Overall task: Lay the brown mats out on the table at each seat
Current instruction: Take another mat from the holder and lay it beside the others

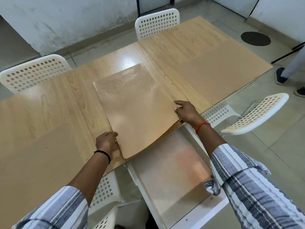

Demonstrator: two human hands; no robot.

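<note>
Gripped brown mat (132, 103) at both side edges, left hand (107, 141) and right hand (185, 110) curled, overhanging counter (66, 90) edge.

Mat (137, 109) between hands: tan-brown, glossy dotted texture. Worktop (69, 91): pale woodgrain. Sleeves (257, 192): grey-white stripes. Right wrist band (201, 126) orange, left wrist band (104, 154) black. Chairs (34, 71): white, perforated.
</note>
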